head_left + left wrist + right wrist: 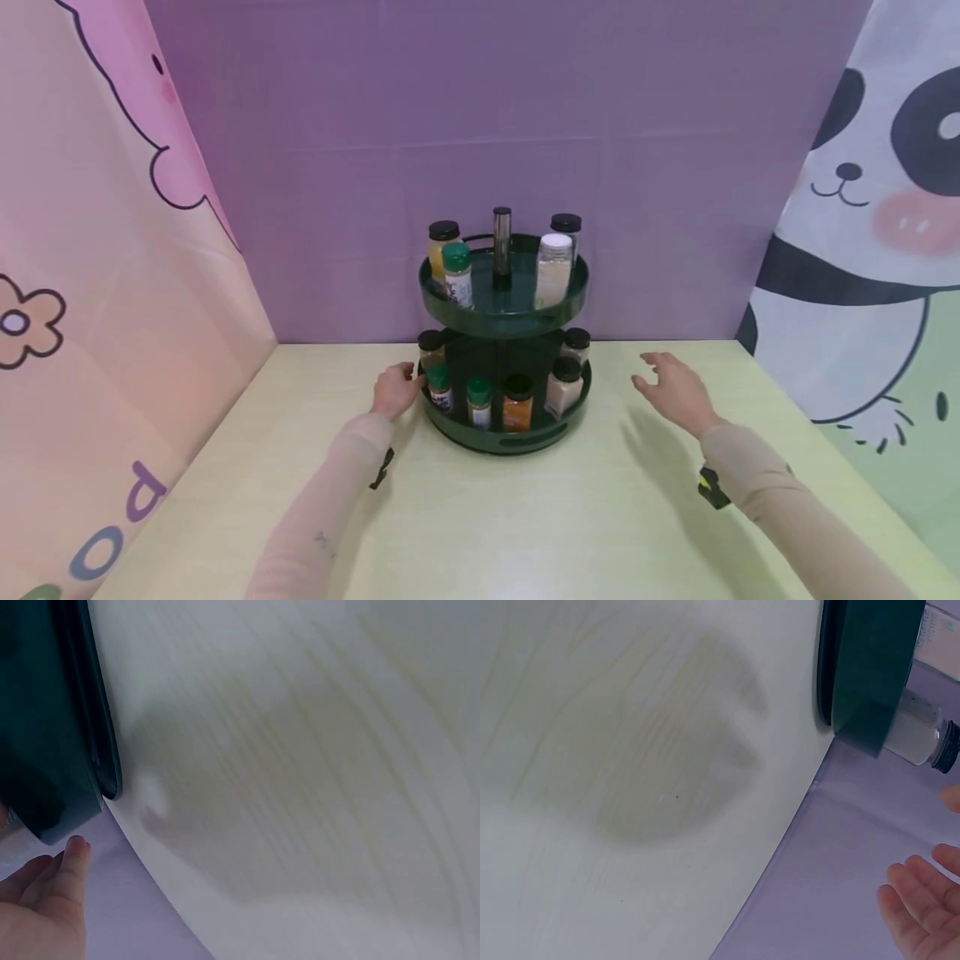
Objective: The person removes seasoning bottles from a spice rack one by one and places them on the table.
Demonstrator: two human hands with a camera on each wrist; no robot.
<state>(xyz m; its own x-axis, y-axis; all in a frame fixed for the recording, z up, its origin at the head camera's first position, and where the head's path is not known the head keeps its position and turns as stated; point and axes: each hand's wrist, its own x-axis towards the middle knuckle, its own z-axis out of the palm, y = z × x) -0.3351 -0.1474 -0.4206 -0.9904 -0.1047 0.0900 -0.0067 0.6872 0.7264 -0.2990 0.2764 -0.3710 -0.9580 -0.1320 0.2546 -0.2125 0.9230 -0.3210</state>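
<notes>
A dark green two-tier turntable rack point(504, 323) stands upright on the table, bearing several spice jars. My left hand point(396, 390) is at the left edge of its lower tier, beside a green-capped jar point(439, 390); whether the fingertips touch the rim I cannot tell. In the left wrist view the fingers point(64, 889) are extended close to the green tray wall point(45, 750). My right hand point(675, 392) hovers to the right of the rack, apart from it, with loosely bent fingers and nothing in them. A black-capped clear jar point(919, 733) shows near it in the right wrist view.
On the upper tier are a white-capped jar point(553, 271), a yellow jar point(438, 250) and others around a metal post point(502, 242). Below sit an orange-filled jar point(517, 404) and a pink-filled jar point(564, 387). A purple cloth point(495, 100) hangs behind the pale table point(495, 525).
</notes>
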